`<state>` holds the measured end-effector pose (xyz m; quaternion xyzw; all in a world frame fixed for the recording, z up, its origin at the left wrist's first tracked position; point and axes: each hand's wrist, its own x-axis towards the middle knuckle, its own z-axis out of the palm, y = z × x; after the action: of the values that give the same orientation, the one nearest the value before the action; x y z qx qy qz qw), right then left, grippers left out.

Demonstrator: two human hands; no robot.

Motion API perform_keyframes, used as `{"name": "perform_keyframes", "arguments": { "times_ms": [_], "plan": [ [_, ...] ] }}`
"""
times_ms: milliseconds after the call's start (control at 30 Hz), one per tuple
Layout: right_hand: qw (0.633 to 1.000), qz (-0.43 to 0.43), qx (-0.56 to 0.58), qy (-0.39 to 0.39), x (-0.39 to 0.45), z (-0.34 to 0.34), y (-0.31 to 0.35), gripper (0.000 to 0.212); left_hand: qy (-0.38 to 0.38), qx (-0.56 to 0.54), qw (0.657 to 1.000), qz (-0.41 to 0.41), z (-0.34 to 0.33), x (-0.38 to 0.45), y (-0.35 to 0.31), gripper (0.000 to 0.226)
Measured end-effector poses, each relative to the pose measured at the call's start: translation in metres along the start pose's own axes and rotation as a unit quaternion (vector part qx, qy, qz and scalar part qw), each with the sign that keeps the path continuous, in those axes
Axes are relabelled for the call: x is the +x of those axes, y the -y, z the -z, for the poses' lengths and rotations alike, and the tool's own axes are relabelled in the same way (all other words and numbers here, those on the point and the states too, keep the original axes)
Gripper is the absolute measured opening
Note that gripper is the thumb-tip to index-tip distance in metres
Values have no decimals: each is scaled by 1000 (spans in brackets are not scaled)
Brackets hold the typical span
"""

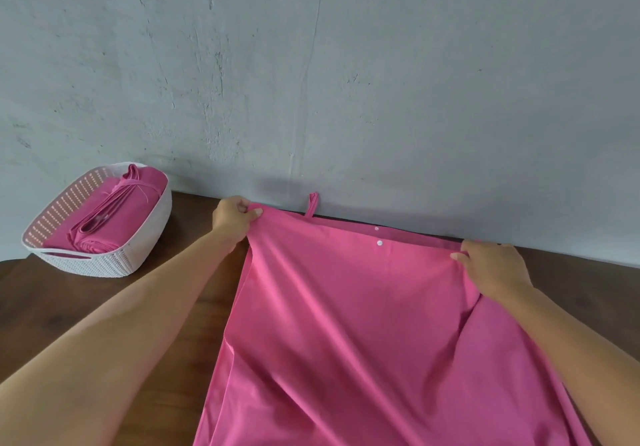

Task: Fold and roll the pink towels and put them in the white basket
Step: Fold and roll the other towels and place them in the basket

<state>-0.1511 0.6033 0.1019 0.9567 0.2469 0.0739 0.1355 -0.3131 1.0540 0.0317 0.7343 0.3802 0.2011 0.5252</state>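
Both hands are on the far edge of the pink towel (346, 324): left hand (233, 219) pinching one corner, right hand (491, 265) pinching the other, cloth spread over the wooden table (104, 307) between the arms. This looks like the first fold, edge carried up to the wall. Next, I'd say, lay it flat, smooth it, halve again, roll. Far left, the white basket (138, 255) already holds rolled towels (114, 213).
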Motion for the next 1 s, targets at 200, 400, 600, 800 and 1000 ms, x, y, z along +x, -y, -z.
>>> {"name": "perform_keyframes", "arguments": {
  "times_ms": [200,400,600,800,1000],
  "plan": [
    [1000,-6,-10,14,6,-8,-2,35,18,64,997,-30,-22,15,2,9],
    [999,7,-29,16,-6,-28,-11,34,48,119,990,-52,-31,20,4,10],
    [999,19,-27,14,-29,-46,-30,29,-12,129,990,-56,-32,8,11,14],
    [997,-9,-67,21,-61,-48,-43,47,-48,121,989,-64,-37,-11,11,18],
    [999,-29,-29,26,-70,-45,-57,99,-47,96,989,-99,-39,-20,23,10]
  ]
}}
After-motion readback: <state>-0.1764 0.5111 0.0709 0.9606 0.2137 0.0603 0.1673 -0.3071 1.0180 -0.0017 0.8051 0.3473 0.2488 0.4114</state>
